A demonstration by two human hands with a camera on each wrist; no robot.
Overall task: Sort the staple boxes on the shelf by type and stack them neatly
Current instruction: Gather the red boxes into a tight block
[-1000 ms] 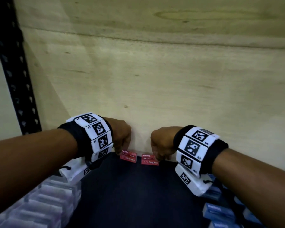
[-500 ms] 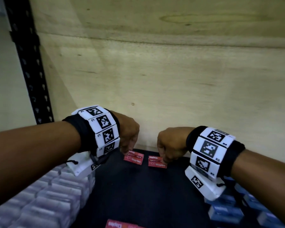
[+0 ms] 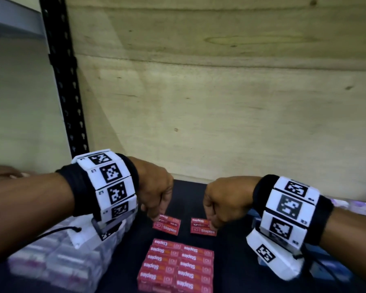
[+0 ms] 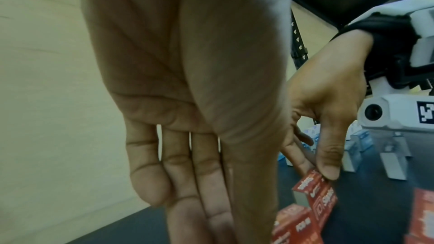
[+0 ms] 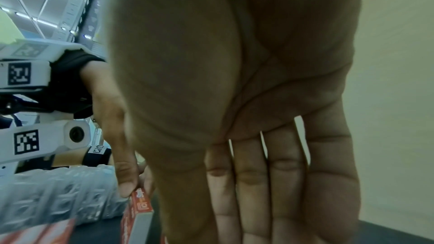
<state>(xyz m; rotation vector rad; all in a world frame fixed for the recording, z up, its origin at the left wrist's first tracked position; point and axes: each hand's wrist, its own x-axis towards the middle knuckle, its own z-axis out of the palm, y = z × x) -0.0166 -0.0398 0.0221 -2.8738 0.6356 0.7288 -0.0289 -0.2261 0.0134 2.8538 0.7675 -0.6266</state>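
Observation:
Two small red staple boxes sit near the back of the dark shelf (image 3: 230, 261). My left hand (image 3: 156, 215) pinches the left red box (image 3: 167, 226) by its far end. My right hand (image 3: 212, 224) pinches the right red box (image 3: 203, 227) the same way. In the left wrist view the right hand's thumb and finger clamp its tilted box (image 4: 314, 190). The right wrist view shows the left hand's thumb on its box (image 5: 140, 203), which is held on edge. A neat block of red staple boxes (image 3: 175, 267) lies just in front of both.
Clear-wrapped pale boxes (image 3: 61, 263) fill the shelf's left side and blue boxes (image 3: 330, 269) the right. A plywood back wall (image 3: 220, 123) rises behind the hands. A black perforated upright (image 3: 68, 92) stands at the left. A blurred hand (image 3: 6, 173) shows at the far left edge.
Both hands have drawn their red boxes away from the back wall toward me. The view has tipped down, so the block of red boxes now shows.

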